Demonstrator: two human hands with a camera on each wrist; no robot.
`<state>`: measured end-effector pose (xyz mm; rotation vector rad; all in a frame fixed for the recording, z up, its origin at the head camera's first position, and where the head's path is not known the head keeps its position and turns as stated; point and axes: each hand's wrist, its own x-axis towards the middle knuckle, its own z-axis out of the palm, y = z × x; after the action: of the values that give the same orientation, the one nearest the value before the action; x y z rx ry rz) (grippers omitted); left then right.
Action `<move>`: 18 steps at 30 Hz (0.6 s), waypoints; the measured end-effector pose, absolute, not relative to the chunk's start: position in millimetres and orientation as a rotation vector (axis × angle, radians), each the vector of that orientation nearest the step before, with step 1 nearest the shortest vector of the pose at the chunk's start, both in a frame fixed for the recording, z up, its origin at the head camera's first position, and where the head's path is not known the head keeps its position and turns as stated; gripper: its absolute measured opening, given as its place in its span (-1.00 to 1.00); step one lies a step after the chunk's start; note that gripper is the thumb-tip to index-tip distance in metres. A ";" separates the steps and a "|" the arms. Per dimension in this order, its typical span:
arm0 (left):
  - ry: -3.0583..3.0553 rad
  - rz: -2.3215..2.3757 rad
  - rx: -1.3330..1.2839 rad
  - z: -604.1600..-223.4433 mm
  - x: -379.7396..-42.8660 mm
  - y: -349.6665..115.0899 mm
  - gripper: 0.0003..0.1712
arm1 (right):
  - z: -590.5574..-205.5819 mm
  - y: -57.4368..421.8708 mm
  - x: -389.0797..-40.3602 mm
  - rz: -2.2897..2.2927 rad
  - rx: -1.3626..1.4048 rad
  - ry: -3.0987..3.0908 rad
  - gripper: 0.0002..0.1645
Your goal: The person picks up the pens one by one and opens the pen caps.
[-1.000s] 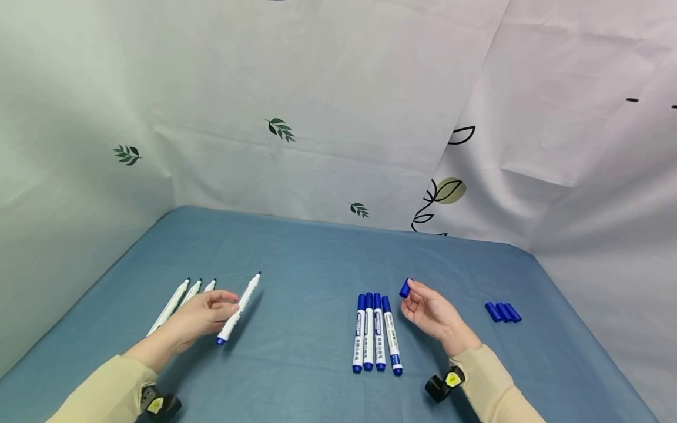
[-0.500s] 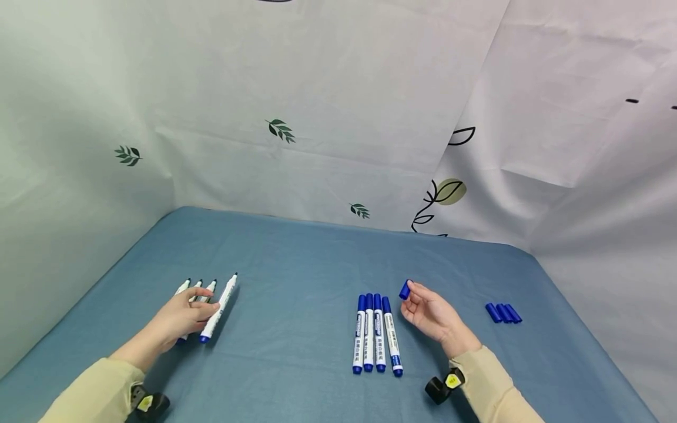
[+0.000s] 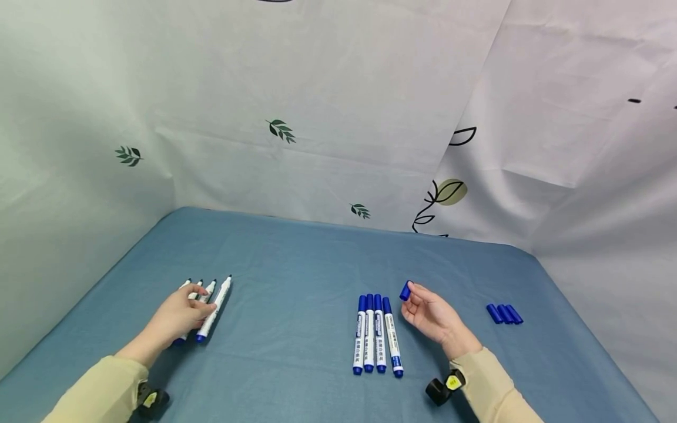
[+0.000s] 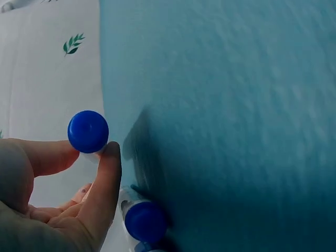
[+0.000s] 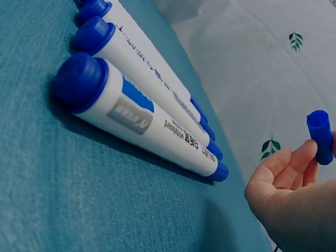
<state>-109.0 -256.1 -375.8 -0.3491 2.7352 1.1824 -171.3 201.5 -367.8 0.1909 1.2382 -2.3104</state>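
My left hand (image 3: 177,317) pinches an uncapped whiteboard marker (image 3: 215,310) between thumb and a finger, its dark tip pointing away. In the left wrist view the marker's blue end (image 4: 88,132) faces the camera, and its shadow falls on the cloth to the right. Several uncapped markers (image 3: 210,289) lie beside and under that hand, partly hidden by it. My right hand (image 3: 433,314) holds a blue marker cap (image 3: 406,290) above the table, at its fingertips. In the right wrist view this cap (image 5: 320,137) is upright.
Several capped whiteboard markers (image 3: 379,333) lie side by side just left of my right hand, the rightmost slightly slanted. Several loose blue caps (image 3: 504,314) lie in a row farther right. A blue cloth (image 3: 296,270) covers the table, with a white leaf-patterned curtain (image 3: 328,147) behind.
My left hand has moved left and lowered its marker beside the other uncapped ones. The right hand with the cap has stayed in place.
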 end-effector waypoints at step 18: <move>3.001 0.830 -0.254 -370.4 -107.9 -243.9 -0.57 | -369.0 202.0 -171.2 -2.316 0.194 1.218 -0.85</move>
<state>-107.9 -243.9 -370.4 -0.2543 3.0009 0.8304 -171.2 202.0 -369.0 0.1942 1.2180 -2.3165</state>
